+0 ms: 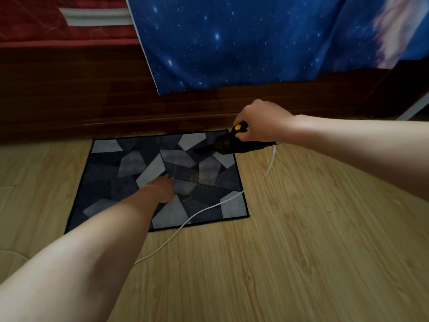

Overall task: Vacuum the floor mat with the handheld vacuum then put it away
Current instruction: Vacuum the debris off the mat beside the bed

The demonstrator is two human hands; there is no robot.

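A floor mat [130, 168] with a grey and dark blue geometric pattern lies on the wooden floor beside the bed. Yellowish crumbs [197, 184] are scattered on its right half. My right hand [260, 122] grips the handle of a black handheld vacuum [222, 145] with a yellow button. Its nozzle points left and down over the mat's far right corner. My left hand [163, 188] rests flat on the middle of the mat, fingers straight. A white cord [209, 209] runs from the vacuum's rear across the mat's right side.
A dark wooden bed frame [92, 101] runs along the mat's far edge. A blue starry sheet [232, 43] hangs over it, and red bedding [46, 22] lies at top left. Light wood floor [301, 252] stretches around the mat.
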